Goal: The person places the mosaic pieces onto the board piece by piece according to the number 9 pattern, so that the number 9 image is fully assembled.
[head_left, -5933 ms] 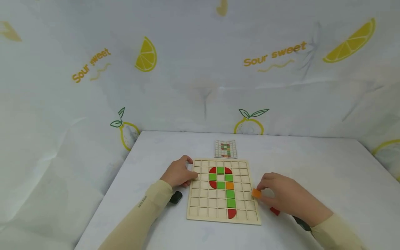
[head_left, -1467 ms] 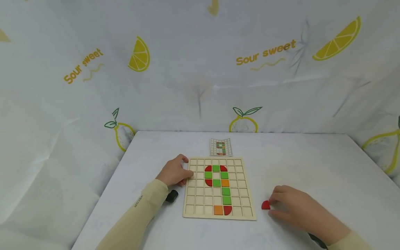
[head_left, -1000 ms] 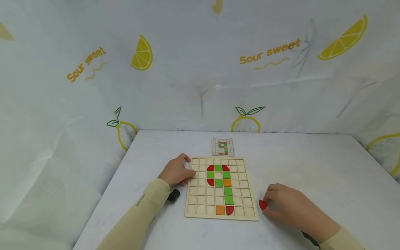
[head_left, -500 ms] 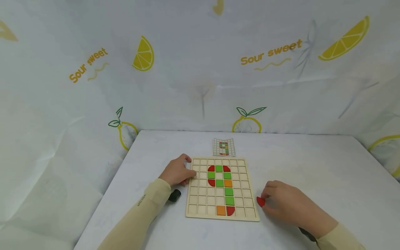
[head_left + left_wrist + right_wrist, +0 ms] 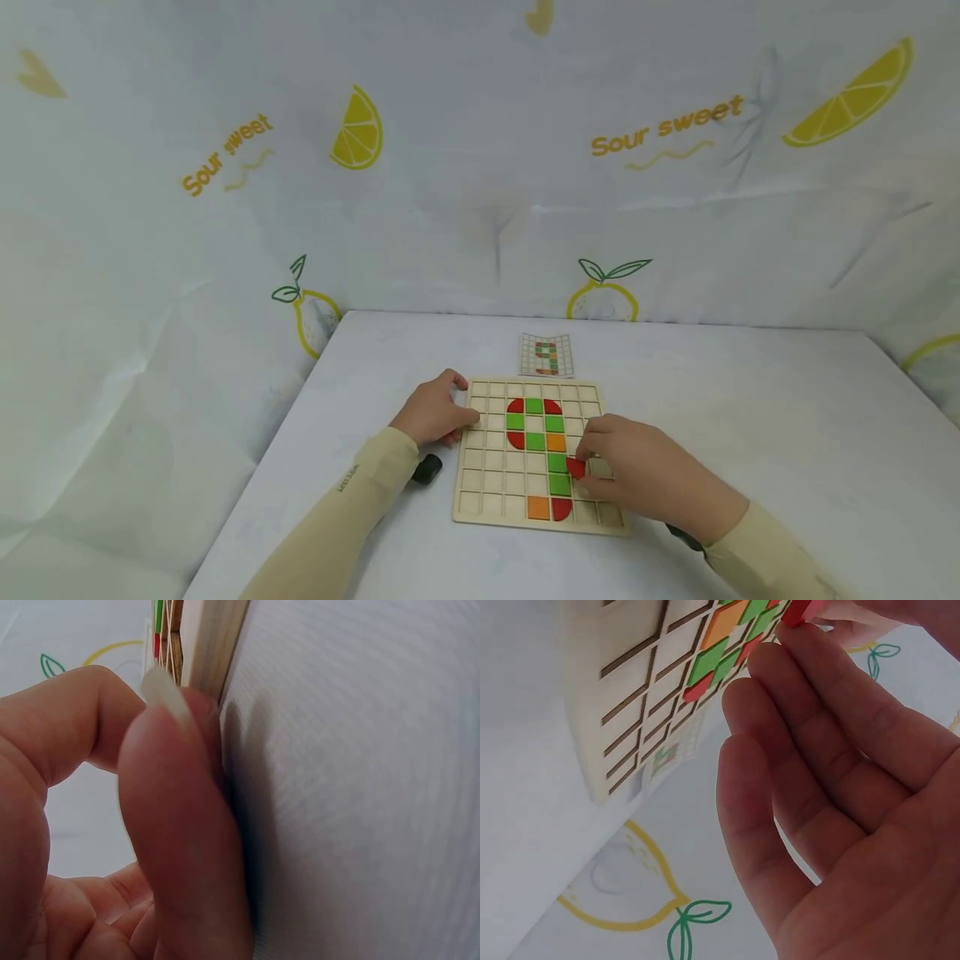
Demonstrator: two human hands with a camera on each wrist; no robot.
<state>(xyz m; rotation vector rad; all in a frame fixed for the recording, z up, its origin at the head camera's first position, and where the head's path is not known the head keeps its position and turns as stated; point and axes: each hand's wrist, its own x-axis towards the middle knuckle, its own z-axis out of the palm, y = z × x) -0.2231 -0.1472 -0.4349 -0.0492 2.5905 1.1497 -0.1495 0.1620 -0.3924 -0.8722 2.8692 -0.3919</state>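
A wooden grid board (image 5: 480, 492) lies on the white table, with red, green and orange tiles set in it in the shape of a 9. My right hand (image 5: 637, 471) is over the board's right side and pinches a red tile (image 5: 575, 467) just right of the green tiles (image 5: 557, 473). The same red tile (image 5: 795, 611) shows at my fingertips in the right wrist view. My left hand (image 5: 435, 412) holds the board's left edge (image 5: 214, 652), fingers curled against it. An orange tile (image 5: 537, 507) and a red rounded tile (image 5: 561, 507) sit in the bottom row.
A small pattern card (image 5: 547, 356) lies just behind the board. A black object (image 5: 426, 469) lies by my left wrist. Lemon-print cloth (image 5: 480, 167) walls the table on all sides.
My right hand has lifted the red tile from the table at the board's right and carried it left over the board. Earlier it set an orange tile in the bottom row. The left hand stays put.
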